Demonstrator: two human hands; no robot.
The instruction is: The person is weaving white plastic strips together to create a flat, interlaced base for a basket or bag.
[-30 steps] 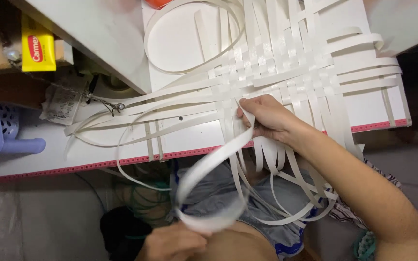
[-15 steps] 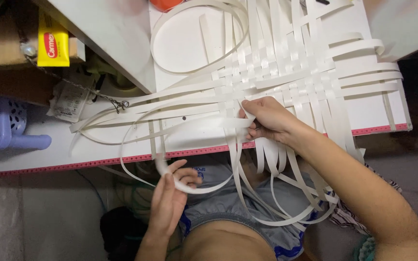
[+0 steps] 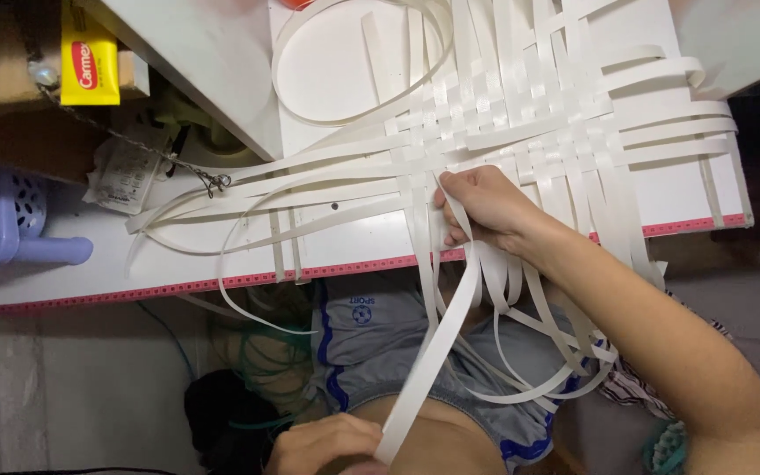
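white strip (image 3: 433, 352) between both hands' fingers (image 3: 455, 207)

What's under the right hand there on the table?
The right hand presses on the woven mat of white strips at its near edge, on the white table. Loose strip ends run out beneath the palm; how they cross under it is hidden.

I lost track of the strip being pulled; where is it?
Head view, centre: the white strip runs from the right hand at the table edge down to the left hand.
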